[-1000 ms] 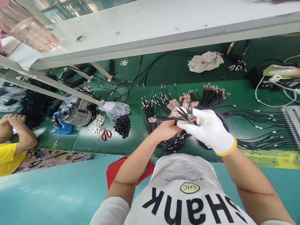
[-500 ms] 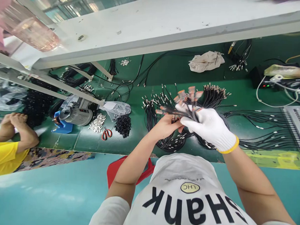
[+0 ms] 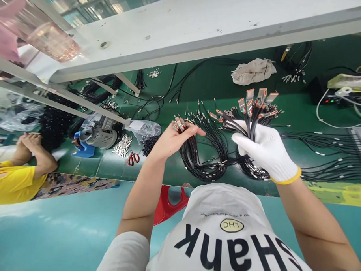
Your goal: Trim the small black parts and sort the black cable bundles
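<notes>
My right hand [image 3: 261, 148], in a white knit glove with a yellow cuff, is closed around a bunch of black cables [image 3: 252, 124]. Their flat metal connectors with orange ends fan out above the fist. My bare left hand [image 3: 178, 139] is at the left cable bundle [image 3: 194, 157] on the table, its fingers curled around the connector ends and its thumb lying across them. The fingertips are partly hidden. Behind my gloved hand lies another cable bundle [image 3: 254, 169], largely covered by the hand and the held bunch.
Red-handled scissors [image 3: 133, 158], a pile of metal connectors [image 3: 122, 145] and a grey machine [image 3: 100, 134] are at left. A white shelf [image 3: 184, 37] overhangs the green table [image 3: 167, 168]. A cloth bundle [image 3: 253, 71] lies behind. Someone in a yellow sleeve [image 3: 21, 181] sits at far left.
My hands have moved apart. The left went leftward to the cable ends on the table; the right moved slightly right, still holding its bunch of cables. The view has shifted a little.
</notes>
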